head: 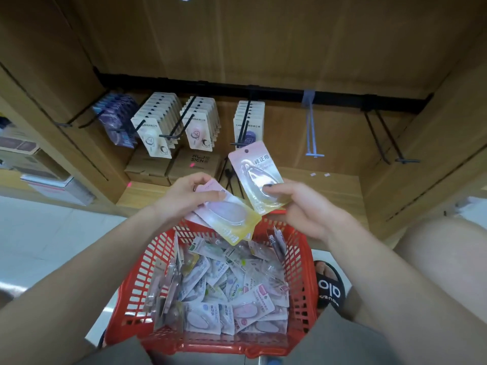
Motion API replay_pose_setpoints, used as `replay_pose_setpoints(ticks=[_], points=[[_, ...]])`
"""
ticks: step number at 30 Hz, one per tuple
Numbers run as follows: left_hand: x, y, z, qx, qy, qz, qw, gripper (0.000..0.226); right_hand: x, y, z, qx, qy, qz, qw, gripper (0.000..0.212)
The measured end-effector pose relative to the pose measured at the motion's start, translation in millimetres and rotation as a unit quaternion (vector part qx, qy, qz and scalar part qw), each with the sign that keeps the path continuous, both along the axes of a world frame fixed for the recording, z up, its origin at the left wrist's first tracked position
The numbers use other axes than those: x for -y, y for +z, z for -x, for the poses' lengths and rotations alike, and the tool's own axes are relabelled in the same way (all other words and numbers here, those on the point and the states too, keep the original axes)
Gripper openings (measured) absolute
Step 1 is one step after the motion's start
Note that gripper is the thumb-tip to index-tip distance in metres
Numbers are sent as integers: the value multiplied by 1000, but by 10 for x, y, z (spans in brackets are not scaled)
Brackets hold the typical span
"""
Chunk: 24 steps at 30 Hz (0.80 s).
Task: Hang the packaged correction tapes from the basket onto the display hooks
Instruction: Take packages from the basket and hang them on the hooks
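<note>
My right hand [303,206] pinches one pink-and-yellow correction tape pack [254,175] by its lower end, held upright with its hang hole at the top, just below a loaded hook [243,125]. My left hand [189,196] grips a small stack of the same packs [229,217] over the far rim of the red basket [137,285]. Several more packs [224,293] lie loose inside the basket. A pale blue hook [312,127] and black hooks at the right [384,138] hang bare.
Three other hooks on the black rail [210,86] carry purple [116,122] and white packs [158,125]. Brown cartons [184,164] sit on the wooden shelf below. A sandalled foot [329,285] stands right of the basket, my knee at far right.
</note>
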<state>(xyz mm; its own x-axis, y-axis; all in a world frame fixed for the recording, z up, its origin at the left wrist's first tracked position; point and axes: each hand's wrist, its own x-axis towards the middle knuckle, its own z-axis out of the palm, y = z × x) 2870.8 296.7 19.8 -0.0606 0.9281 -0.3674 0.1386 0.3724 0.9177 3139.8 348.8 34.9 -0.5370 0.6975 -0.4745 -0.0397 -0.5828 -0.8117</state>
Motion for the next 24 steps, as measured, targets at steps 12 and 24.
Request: replay_pose_setpoints(ticks=[12,24], points=[[-462,47,-778,28,111,8,993,30,170,-213,-317,-125,-4,68,990,39],[-176,-170,-1352,130,-27,-64,989,35,336,-391,-433,-174,-154,93,968,40]])
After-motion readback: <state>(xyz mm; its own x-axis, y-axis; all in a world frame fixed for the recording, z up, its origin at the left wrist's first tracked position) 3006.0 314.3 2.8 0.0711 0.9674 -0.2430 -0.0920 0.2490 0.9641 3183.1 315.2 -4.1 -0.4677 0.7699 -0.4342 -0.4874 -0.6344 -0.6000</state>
